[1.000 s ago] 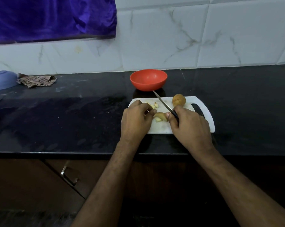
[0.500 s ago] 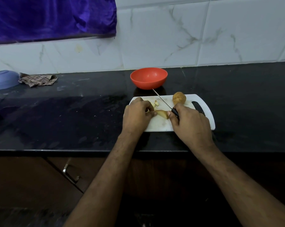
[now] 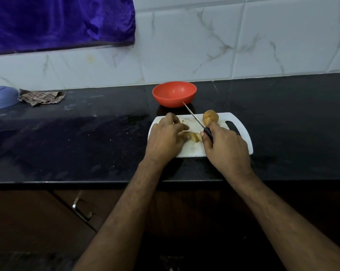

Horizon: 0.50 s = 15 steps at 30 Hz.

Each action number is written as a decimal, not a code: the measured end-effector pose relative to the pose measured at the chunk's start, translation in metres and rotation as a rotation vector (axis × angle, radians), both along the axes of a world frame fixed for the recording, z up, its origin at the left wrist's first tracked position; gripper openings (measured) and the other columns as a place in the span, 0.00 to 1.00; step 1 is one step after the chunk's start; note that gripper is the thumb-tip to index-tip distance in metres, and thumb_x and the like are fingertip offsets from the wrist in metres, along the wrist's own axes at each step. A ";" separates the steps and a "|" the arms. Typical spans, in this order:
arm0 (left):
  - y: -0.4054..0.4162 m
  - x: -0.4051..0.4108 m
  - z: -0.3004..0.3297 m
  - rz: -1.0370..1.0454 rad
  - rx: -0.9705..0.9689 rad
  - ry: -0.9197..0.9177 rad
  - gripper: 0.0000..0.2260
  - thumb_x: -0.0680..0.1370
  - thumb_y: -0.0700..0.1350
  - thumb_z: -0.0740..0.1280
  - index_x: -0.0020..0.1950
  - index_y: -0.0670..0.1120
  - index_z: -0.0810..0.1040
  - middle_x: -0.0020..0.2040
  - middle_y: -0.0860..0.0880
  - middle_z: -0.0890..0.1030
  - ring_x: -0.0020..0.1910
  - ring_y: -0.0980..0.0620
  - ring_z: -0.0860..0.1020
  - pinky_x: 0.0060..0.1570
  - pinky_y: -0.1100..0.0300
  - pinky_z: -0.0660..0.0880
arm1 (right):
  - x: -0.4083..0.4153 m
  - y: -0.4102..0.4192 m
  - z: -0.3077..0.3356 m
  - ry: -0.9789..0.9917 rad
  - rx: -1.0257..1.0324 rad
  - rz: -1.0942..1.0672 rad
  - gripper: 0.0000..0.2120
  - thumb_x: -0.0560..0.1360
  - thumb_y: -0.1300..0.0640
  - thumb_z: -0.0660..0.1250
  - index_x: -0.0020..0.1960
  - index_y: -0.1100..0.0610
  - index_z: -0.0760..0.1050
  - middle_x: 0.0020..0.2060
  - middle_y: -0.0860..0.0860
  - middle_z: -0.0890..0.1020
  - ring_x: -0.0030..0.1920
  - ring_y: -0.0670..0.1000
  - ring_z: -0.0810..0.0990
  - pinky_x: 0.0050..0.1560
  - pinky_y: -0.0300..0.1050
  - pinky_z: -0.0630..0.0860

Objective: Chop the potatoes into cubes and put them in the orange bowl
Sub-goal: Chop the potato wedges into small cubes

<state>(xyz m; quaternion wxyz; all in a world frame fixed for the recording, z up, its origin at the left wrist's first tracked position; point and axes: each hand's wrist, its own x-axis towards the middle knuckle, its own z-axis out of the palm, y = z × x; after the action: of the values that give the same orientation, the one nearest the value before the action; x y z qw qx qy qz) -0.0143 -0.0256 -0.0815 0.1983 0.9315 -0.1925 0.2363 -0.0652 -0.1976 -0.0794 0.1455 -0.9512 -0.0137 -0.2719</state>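
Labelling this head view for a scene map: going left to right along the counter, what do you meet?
Blue bowl → checked cloth → orange bowl → whole potato → cutting board handle slot.

Head view: forward-down over near counter (image 3: 106,143), facing wall.
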 end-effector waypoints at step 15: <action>0.003 -0.012 0.003 0.056 0.032 -0.185 0.08 0.77 0.50 0.72 0.52 0.48 0.82 0.57 0.48 0.76 0.52 0.48 0.75 0.47 0.53 0.70 | 0.006 -0.011 -0.001 -0.037 0.214 0.098 0.09 0.80 0.48 0.65 0.55 0.52 0.76 0.36 0.42 0.72 0.41 0.49 0.77 0.40 0.45 0.72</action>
<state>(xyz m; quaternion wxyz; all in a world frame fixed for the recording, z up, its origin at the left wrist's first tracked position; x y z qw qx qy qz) -0.0258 -0.0231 -0.0784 0.1581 0.9137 -0.1875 0.3239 -0.0596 -0.2088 -0.0799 0.2591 -0.9233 -0.0338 -0.2816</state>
